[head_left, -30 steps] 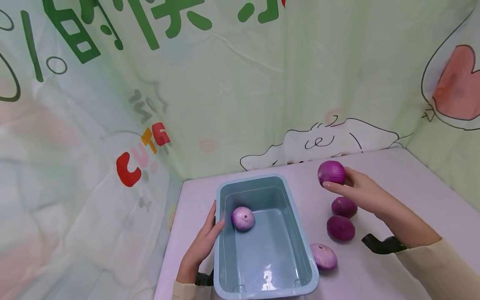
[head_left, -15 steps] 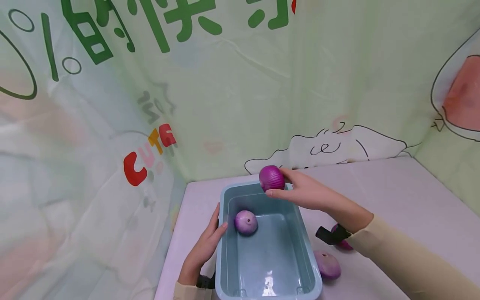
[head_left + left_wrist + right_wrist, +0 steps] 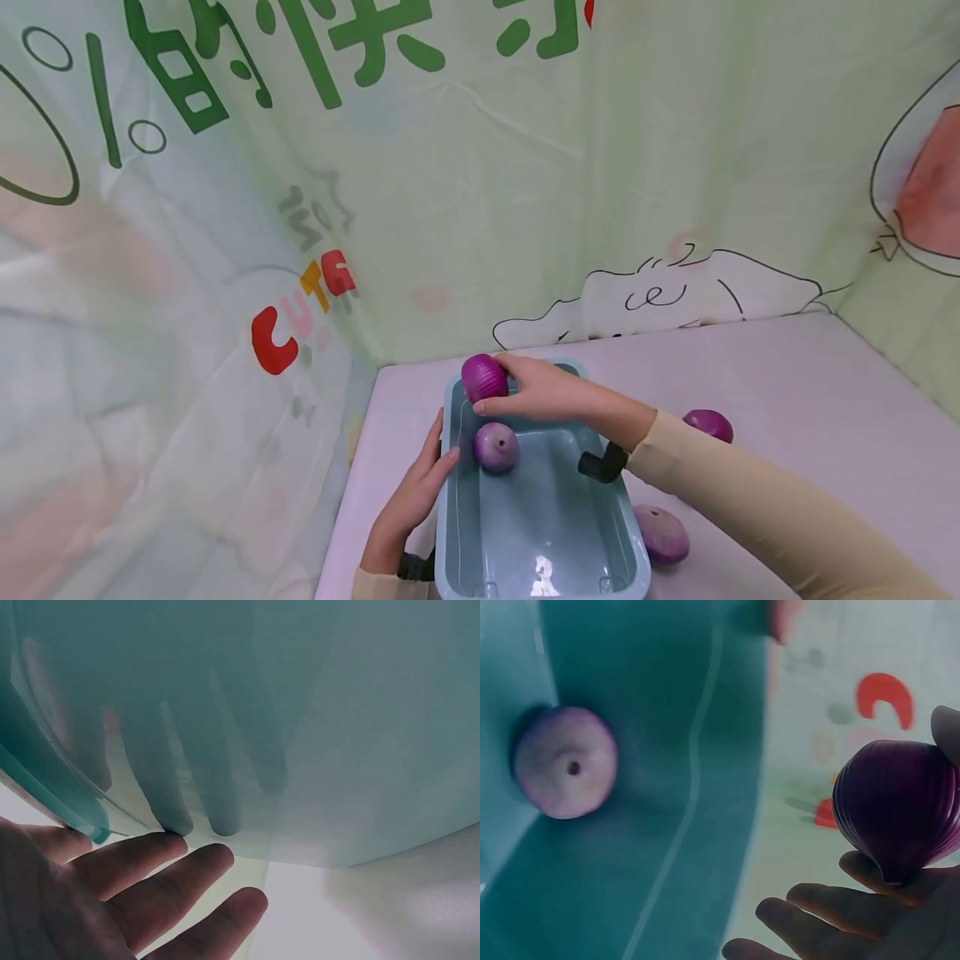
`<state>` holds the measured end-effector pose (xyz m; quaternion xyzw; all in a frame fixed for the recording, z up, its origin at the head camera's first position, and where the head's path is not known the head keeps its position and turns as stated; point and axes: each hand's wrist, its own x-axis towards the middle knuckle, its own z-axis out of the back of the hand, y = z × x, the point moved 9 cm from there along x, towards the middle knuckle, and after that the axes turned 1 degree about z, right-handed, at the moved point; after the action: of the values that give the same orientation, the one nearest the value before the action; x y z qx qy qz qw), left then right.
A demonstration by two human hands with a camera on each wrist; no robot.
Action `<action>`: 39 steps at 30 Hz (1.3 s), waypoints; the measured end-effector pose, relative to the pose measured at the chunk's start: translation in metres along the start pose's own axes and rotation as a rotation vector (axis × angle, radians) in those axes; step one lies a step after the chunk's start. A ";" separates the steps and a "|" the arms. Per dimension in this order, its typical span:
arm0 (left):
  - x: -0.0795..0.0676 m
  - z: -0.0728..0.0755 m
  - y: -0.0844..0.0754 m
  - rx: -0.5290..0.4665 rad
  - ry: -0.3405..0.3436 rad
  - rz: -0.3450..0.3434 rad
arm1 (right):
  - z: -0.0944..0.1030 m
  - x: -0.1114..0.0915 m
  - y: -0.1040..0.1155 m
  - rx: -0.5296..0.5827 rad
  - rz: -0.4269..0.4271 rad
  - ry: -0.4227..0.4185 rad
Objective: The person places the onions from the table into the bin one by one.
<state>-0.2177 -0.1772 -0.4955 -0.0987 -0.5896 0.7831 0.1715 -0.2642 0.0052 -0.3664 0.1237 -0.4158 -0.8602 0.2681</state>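
In the head view my right hand [image 3: 536,389] holds a dark purple onion [image 3: 484,378] between thumb and fingers, over the far left part of a blue plastic bin [image 3: 444,517]. Inside the bin, against its left wall, sits a paler purple onion [image 3: 496,447]. The right wrist view shows the held onion [image 3: 896,810] with its pointed end down. My left hand [image 3: 413,492] rests against the bin's left side, thumb at the rim. From the left wrist view, its fairly straight fingers [image 3: 165,900] lie along the outer wall.
A pale onion [image 3: 662,535] lies just right of the bin on the light tabletop [image 3: 795,375]. Farther back is a dark purple onion [image 3: 708,425], partly covered by the right sleeve [image 3: 750,500]. A printed curtain [image 3: 465,200] stands behind and to the left.
My right hand has carried the dark purple onion leftward from the right of the bin to above its far left part. The left hand stays at the bin's left side.
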 end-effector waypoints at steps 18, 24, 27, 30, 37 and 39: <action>0.002 -0.001 0.001 -0.017 0.006 -0.011 | -0.051 0.039 -0.033 -0.191 -0.106 0.139; 0.003 -0.002 0.002 -0.024 0.016 -0.019 | -0.058 0.047 -0.034 -0.268 -0.110 0.142; 0.003 -0.002 0.002 -0.023 0.018 -0.022 | -0.059 0.048 -0.035 -0.284 -0.117 0.145; 0.003 -0.001 0.002 -0.022 0.015 -0.025 | -0.060 0.049 -0.035 -0.290 -0.118 0.150; 0.004 0.001 0.006 -0.023 0.020 -0.021 | -0.062 0.051 -0.033 -0.341 -0.129 0.157; 0.003 0.001 0.007 -0.020 0.021 -0.014 | -0.063 0.051 -0.033 -0.354 -0.134 0.160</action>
<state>-0.2223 -0.1783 -0.5018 -0.1044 -0.5962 0.7749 0.1821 -0.2906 -0.0475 -0.4314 0.1698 -0.2262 -0.9233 0.2598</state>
